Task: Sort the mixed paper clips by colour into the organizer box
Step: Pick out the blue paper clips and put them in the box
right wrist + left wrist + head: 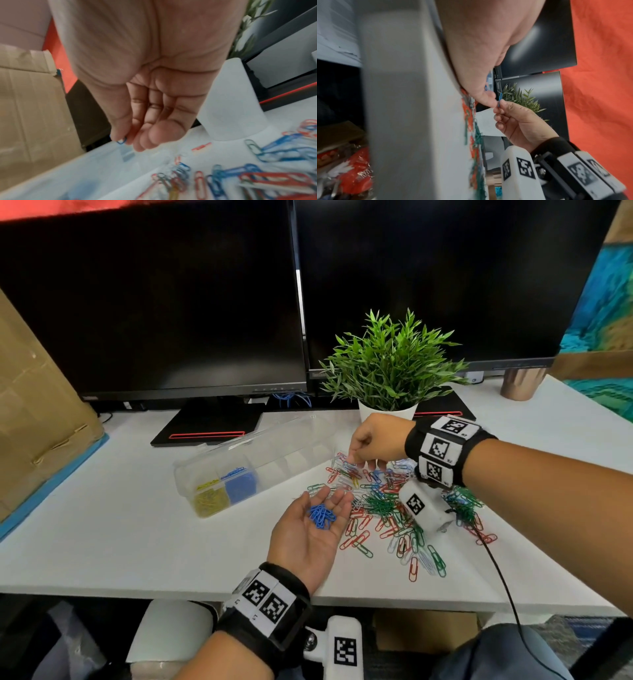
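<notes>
The counter (pixel 120 525) is viewed from above by the head camera; close wrist views, turned sideways, share the plant (pixel 390 364) and clip pile (pixel 394 501).

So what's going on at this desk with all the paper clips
A person is sorting paper clips by colour. The right hand pinches a single blue clip lifted from the mixed pile. The left hand lies palm up, carrying a small bunch of blue clips. The clear organizer box sits open on the desk, with yellow clips and blue ones in two end compartments; the other compartments look empty.
</notes>
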